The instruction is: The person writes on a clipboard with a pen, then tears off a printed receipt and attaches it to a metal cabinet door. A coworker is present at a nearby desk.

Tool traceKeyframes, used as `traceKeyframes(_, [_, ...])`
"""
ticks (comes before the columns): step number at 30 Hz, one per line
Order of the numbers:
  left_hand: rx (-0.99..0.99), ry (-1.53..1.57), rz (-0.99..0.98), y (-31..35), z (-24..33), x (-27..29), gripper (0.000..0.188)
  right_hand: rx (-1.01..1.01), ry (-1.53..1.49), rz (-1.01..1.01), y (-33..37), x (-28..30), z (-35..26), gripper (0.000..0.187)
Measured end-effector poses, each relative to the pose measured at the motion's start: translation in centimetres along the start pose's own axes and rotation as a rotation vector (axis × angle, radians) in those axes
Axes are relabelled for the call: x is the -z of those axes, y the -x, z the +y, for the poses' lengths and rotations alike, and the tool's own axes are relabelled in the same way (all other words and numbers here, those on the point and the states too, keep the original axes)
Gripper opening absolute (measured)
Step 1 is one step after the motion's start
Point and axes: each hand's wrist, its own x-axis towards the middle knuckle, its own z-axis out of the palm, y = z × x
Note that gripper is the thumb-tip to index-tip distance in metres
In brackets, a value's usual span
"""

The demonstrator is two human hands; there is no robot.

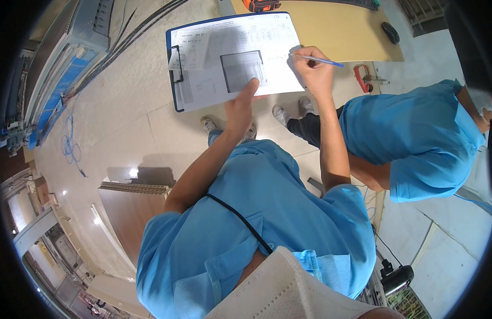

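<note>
A blue clipboard point(170, 74) is tilted in front of me with printed sheets point(203, 87) under its black clip point(177, 63). One sheet bears a dark-framed drawing and tables. My left hand point(240, 108) grips the clipboard's near edge, its thumb on top of the paper and its fingers hidden beneath. In my right hand point(316, 72) is a blue and white pen point(331, 63), pinched between thumb and fingers. The pen's tip rests at or just above the paper's right side; contact is too small to tell.
A yellowish tabletop point(347, 32) beyond the clipboard carries an orange and black tool point(262, 5) and a black object point(390, 33). A red clamp point(363, 78) sits near its edge. Another person in a blue shirt point(410, 133) stands at my right. Cables point(145, 26) run along the left.
</note>
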Motion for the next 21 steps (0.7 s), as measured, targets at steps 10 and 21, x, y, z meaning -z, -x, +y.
traceKeyframes(10, [0.051, 0.112, 0.01, 0.5, 2.3, -1.5, 0.025, -0.077, -0.11, -0.004, 0.3, 0.6, 0.4, 0.013])
traceKeyframes(21, [0.054, 0.145, 0.006, 0.3, 2.9, -1.7, 0.034, -0.077, -0.073, -0.002, 0.0, 0.2, 0.9, 0.013])
